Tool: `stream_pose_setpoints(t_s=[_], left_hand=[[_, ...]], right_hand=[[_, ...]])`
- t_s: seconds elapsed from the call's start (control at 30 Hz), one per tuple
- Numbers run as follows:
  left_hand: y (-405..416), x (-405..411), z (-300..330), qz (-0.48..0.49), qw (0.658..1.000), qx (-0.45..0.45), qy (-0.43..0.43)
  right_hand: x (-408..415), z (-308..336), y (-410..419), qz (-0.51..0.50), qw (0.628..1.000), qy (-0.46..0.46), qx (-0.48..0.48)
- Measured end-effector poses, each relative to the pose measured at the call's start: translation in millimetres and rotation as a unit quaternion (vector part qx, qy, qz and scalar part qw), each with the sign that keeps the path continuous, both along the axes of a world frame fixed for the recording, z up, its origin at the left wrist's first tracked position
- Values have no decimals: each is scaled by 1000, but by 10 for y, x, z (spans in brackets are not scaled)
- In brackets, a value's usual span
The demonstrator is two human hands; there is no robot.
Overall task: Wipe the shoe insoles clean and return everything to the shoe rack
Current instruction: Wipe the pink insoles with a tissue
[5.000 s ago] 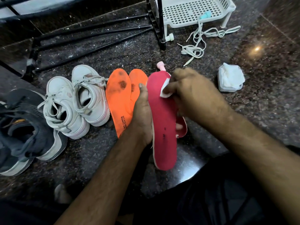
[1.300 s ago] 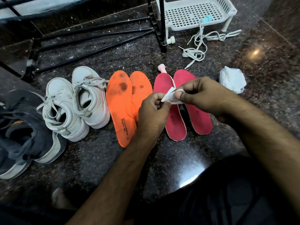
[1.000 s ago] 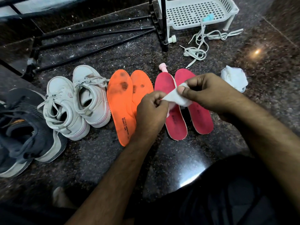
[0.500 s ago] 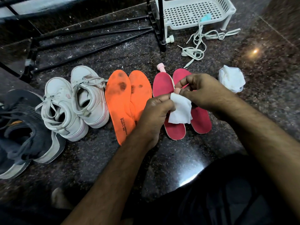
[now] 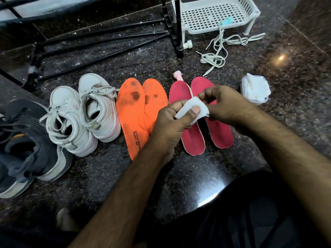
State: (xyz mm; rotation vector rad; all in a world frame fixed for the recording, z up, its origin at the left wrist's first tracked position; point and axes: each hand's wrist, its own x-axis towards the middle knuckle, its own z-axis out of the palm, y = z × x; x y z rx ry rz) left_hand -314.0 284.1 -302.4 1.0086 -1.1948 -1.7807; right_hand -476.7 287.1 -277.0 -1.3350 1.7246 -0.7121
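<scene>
Two pink insoles lie side by side on the dark stone floor, partly hidden under my hands. Left of them lie two orange insoles with dark stains. A small white wipe hangs above the pink insoles. My left hand pinches it with the thumb on top, and my right hand pinches its upper right edge. A pair of white sneakers and dark grey sneakers stand at the left.
A black metal shoe rack stands at the back. A white plastic perforated shelf sits at the back right, loose white laces trailing from it. A pack of white wipes lies at the right. A small pink bottle cap pokes out behind the pink insoles.
The pink insole held up earlier now lies on the floor beside its pair. Both hands have unfolded and refolded the wipe between them, which is now wrapped over my left fingers.
</scene>
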Motion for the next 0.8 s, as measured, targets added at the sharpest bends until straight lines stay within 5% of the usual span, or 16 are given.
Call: stream_pose_setpoints(t_s=[0.17, 0.43, 0.8], left_hand=[[-25, 10, -12, 23, 1000, 7, -4], [-32, 3, 35, 8, 1000, 29, 2], [-16, -12, 48, -15, 998, 47, -36]], right_hand=[[-50, 18, -62, -88, 986, 58, -133], [102, 76, 3, 29, 996, -55, -60], [82, 98, -9, -31, 992, -96, -81]])
